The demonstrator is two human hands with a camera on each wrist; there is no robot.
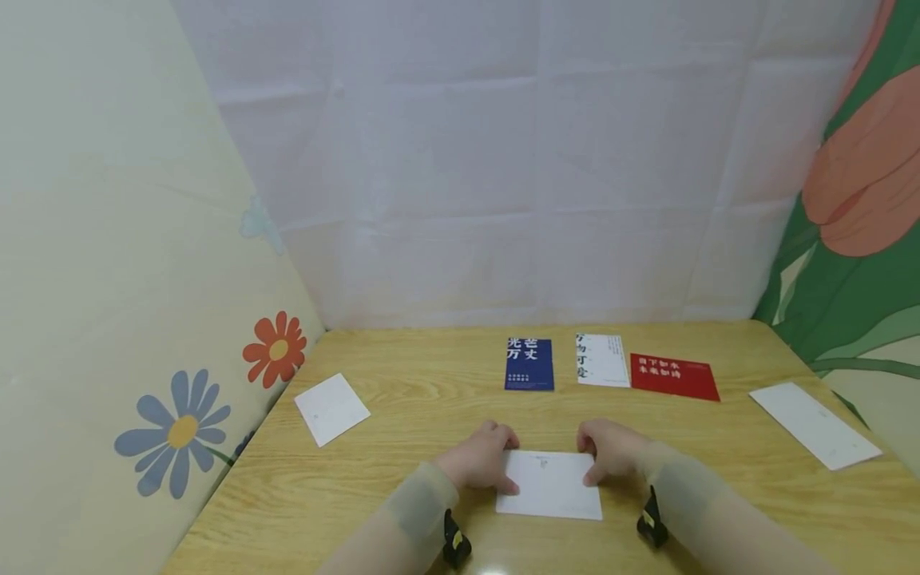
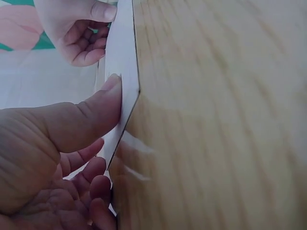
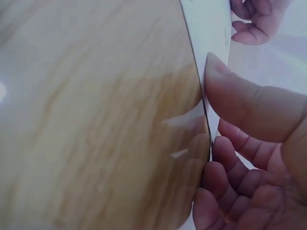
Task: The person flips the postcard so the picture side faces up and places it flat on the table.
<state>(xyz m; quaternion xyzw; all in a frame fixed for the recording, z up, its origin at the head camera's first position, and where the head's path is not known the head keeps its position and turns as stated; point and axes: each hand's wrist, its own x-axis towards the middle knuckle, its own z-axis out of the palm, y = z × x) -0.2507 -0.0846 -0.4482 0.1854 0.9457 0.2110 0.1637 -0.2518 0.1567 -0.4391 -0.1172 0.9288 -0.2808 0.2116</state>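
A white postcard [image 1: 549,487] with small faint print near its far edge lies low over the table in front of me, one hand at either side. My left hand [image 1: 480,459] grips its left side, the thumb [image 2: 108,103] flat on the white face and the other fingers curled at the edge. At the right side my right hand [image 1: 611,453] holds it in the same way, its thumb [image 3: 240,98] on top and the fingertips [image 3: 223,148] at the border, close to the tabletop.
Along the back of the wooden table [image 1: 431,367] lie a blue card [image 1: 529,375], a white card with dark characters [image 1: 607,363] and a red card [image 1: 676,379]. Plain white cards lie at far left [image 1: 332,409] and far right [image 1: 812,423]. A pale cloth [image 1: 467,200] hangs behind.
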